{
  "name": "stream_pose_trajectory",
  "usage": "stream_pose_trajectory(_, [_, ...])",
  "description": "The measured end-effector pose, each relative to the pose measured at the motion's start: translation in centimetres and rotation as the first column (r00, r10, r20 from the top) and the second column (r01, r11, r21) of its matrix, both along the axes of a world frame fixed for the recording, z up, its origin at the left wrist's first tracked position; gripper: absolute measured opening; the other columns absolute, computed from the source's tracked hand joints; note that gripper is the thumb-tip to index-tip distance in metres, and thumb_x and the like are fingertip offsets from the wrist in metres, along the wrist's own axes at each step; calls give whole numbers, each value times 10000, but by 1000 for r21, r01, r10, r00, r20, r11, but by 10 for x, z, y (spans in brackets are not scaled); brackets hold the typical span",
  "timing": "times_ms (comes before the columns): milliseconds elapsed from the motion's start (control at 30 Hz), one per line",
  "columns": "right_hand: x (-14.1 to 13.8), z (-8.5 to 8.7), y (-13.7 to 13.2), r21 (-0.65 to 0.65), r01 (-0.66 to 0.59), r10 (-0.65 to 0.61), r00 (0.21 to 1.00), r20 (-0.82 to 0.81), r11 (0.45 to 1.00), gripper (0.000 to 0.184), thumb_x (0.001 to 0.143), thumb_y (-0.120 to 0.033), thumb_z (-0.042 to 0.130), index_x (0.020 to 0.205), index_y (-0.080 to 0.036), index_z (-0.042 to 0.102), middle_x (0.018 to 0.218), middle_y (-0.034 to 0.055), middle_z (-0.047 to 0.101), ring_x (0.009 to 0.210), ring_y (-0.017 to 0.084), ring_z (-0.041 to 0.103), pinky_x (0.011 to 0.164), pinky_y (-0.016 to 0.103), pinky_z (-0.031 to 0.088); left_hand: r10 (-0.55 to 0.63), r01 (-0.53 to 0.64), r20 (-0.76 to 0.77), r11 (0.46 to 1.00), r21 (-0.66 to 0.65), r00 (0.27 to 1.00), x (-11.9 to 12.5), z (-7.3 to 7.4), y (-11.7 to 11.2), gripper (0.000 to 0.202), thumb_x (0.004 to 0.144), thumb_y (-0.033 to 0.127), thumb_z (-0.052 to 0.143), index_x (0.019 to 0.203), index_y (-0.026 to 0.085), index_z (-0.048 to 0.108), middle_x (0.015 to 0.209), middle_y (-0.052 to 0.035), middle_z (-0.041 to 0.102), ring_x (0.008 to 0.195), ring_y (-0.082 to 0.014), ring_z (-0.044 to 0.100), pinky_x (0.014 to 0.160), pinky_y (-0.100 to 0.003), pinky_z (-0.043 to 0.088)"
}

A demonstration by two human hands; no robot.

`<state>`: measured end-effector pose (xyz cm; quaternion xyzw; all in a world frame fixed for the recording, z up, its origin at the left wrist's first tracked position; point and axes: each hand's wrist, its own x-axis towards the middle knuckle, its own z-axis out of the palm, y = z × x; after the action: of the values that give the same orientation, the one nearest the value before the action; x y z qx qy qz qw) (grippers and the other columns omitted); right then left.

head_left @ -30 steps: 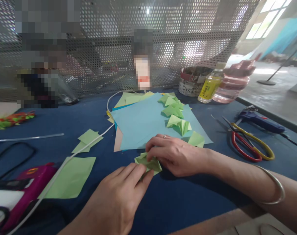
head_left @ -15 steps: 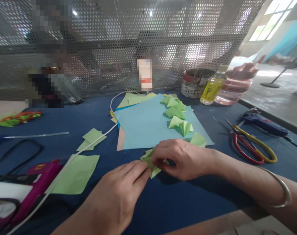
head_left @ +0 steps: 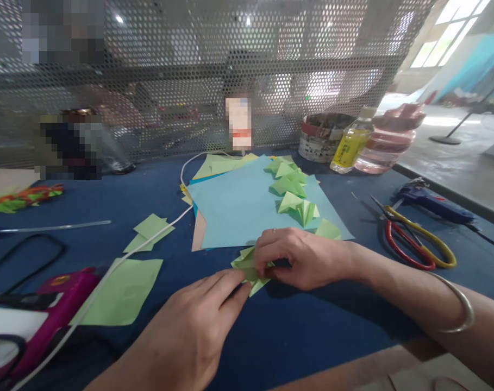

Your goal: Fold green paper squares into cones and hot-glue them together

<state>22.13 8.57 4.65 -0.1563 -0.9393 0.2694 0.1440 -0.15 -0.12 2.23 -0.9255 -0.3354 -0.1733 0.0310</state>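
A small piece of folded green paper (head_left: 247, 264) lies on the dark blue table in front of me. My left hand (head_left: 198, 309) presses its left edge with fingertips held together. My right hand (head_left: 291, 258), fingers curled and pinched, grips the same paper from the right and hides part of it. Just beyond, several folded green paper pieces (head_left: 289, 184) rest in a row on a light blue sheet (head_left: 234, 203). A flat green piece (head_left: 328, 229) sits behind my right wrist.
Left are green paper squares (head_left: 122, 293), a white cable (head_left: 95, 288) and a magenta device (head_left: 51, 326). Scissors (head_left: 418, 239) and a blue glue gun (head_left: 438, 201) lie right. A yellow-labelled bottle (head_left: 350, 144), pink bottle (head_left: 389, 141) and round container (head_left: 322, 138) stand behind.
My right hand has shifted slightly, its fingers closer down on the folded paper. My left hand stays at the paper's edge. The whole view has drifted a little.
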Motion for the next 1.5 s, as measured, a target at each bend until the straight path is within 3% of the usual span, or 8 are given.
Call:
stream_pose_trajectory(267, [2, 1, 2, -2, -6, 6, 1000, 4, 1000, 234, 748, 58, 557, 773, -156, 647, 796, 16, 657, 853, 150, 605, 771, 251, 482, -20, 21, 30, 999, -33, 999, 0, -4, 0, 534, 790, 3, 352, 1267, 155, 536, 1156, -113, 634, 985, -229, 652, 803, -344, 577])
stream_pose_trajectory(633, [2, 0, 0, 29, 3, -3, 1000, 21, 1000, 252, 713, 80, 585, 818, -135, 665, 795, 11, 651, 847, 149, 594, 766, 242, 472, 3, -5, 37, 1000, 31, 999, 1, -6, 0, 523, 803, -5, 345, 1272, 145, 522, 1135, -107, 651, 975, -218, 656, 793, -326, 578])
stream_pose_trajectory(767, [1, -1, 0, 40, 9, -11, 999, 35, 999, 235, 726, 64, 588, 824, -137, 661, 794, 12, 647, 853, 150, 594, 774, 242, 469, -36, 36, 23, 999, 22, 999, 0, -7, 1, 532, 805, 8, 341, 1282, 147, 532, 1144, -116, 643, 971, -222, 656, 783, -333, 582])
stream_pose_trajectory(933, [1, -2, 0, 39, 11, -13, 999, 35, 999, 235, 735, 58, 578, 828, -144, 652, 807, 15, 657, 854, 152, 594, 782, 241, 464, -45, 44, 20, 998, 34, 999, -3, -8, 1, 486, 793, 50, 372, 1213, 147, 597, 1142, -133, 637, 966, -244, 658, 784, -363, 591])
stream_pose_trajectory(1267, [1, -1, 0, 20, 7, -7, 999, 33, 1000, 204, 766, 26, 569, 803, -163, 635, 789, 8, 627, 847, 157, 584, 769, 252, 461, -78, 75, 118, 997, 36, 990, 1, -1, -1, 403, 847, 18, 351, 1070, 125, 669, 1050, -122, 691, 884, -206, 690, 738, -294, 591])
stream_pose_trajectory(1500, [1, 2, -1, 5, -15, 15, 1000, 24, 1000, 231, 757, 48, 547, 776, -171, 619, 807, 14, 646, 859, 162, 598, 780, 260, 467, -95, 98, 182, 995, -5, 979, 2, -5, 0, 391, 872, 17, 338, 1100, 117, 639, 1117, -116, 678, 971, -202, 682, 812, -282, 576])
